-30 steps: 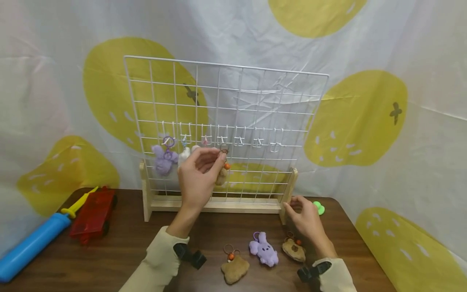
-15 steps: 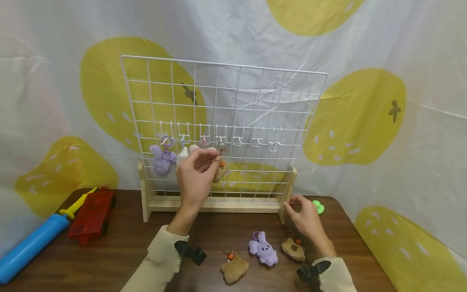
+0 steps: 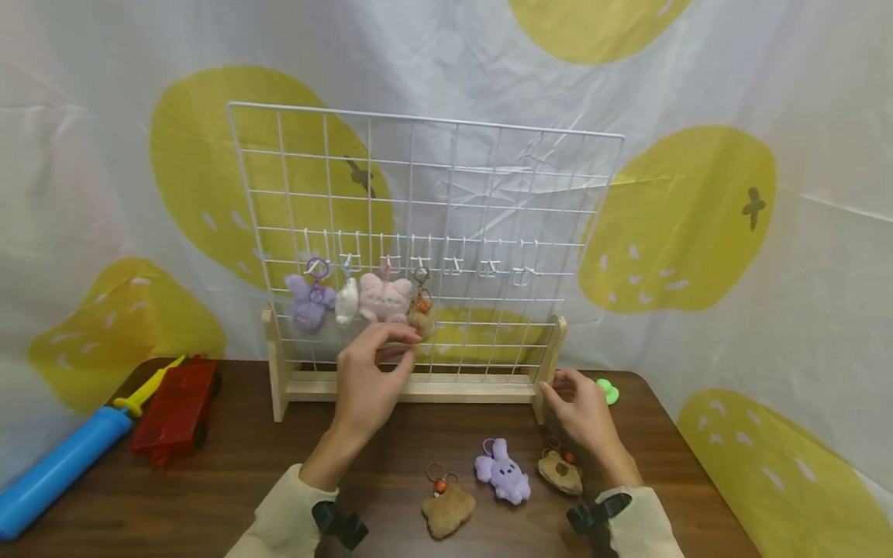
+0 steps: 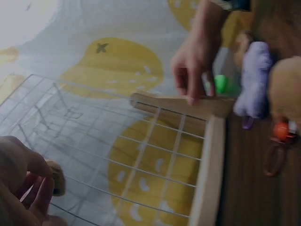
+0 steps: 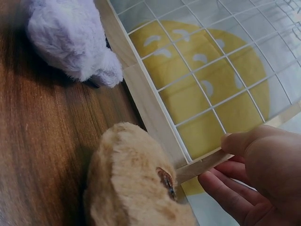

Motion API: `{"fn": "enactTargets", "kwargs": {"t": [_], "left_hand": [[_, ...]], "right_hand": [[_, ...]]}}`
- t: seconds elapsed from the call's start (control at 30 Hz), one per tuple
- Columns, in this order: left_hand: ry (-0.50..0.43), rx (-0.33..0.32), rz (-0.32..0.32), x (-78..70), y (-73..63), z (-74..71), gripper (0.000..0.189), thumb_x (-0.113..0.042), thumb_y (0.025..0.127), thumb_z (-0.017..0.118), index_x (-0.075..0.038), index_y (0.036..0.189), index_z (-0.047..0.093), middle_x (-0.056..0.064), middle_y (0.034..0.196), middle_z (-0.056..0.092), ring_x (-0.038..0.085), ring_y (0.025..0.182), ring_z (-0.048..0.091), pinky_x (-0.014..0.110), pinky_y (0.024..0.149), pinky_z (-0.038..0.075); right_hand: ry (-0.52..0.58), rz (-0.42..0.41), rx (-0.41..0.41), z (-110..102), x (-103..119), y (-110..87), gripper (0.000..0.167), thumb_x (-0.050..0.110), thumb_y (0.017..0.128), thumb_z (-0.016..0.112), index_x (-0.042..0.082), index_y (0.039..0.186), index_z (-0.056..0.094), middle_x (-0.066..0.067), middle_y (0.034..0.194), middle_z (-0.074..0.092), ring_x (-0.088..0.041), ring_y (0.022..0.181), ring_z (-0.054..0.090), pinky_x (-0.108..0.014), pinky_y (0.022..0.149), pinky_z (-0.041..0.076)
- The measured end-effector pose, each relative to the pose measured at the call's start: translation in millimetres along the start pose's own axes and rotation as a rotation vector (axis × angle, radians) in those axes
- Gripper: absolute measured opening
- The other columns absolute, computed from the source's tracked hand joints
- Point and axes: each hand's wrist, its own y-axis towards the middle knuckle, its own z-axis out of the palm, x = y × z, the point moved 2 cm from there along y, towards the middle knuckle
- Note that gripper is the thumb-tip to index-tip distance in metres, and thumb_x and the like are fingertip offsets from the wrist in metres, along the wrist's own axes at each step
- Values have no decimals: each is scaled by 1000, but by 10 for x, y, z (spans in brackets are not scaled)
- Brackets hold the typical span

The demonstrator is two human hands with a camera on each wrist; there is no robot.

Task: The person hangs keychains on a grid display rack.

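One brown plush keychain (image 3: 421, 324) hangs beside the left hand (image 3: 368, 381), fingers bent, hold unclear. The right hand (image 3: 584, 412) pinches a wooden upright (image 3: 553, 353).

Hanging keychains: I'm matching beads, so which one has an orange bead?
The brown keychain, rightmost in the head view; the purple, white and pink ones show none.

At centre in the head view, the white wire grid rack (image 3: 453, 165) looks like smooth coated metal, its pale stand (image 3: 460, 394) matt wood. The small hanging brown charm (image 3: 422, 323) is fuzzy plush. Lower left, the red toy cart (image 3: 176, 411) is glossy translucent plastic; the dark brown counter (image 3: 394, 457) shows smooth wood grain.
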Motion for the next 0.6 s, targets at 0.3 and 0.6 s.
{"fn": "enactTargets", "kwargs": {"t": [0.3, 0.6], "left_hand": [[119, 420, -32, 223, -448, 77, 22, 3, 91, 81, -12, 107, 78, 1, 106, 81, 15, 96, 78, 30, 87, 66], [196, 875, -77, 435, -890, 238, 18, -5, 93, 83, -7, 110, 78, 7, 100, 79, 10, 90, 74, 23, 82, 62]], "right_hand": [[1, -7, -8, -8, -3, 7, 21, 13, 100, 78, -4, 112, 73, -21, 104, 81, -38, 102, 79, -49, 90, 65], [11, 8, 3, 7, 5, -2, 22, 14, 102, 77, -4, 113, 73, -21, 106, 81, -38, 104, 79, -50, 92, 65]]}}
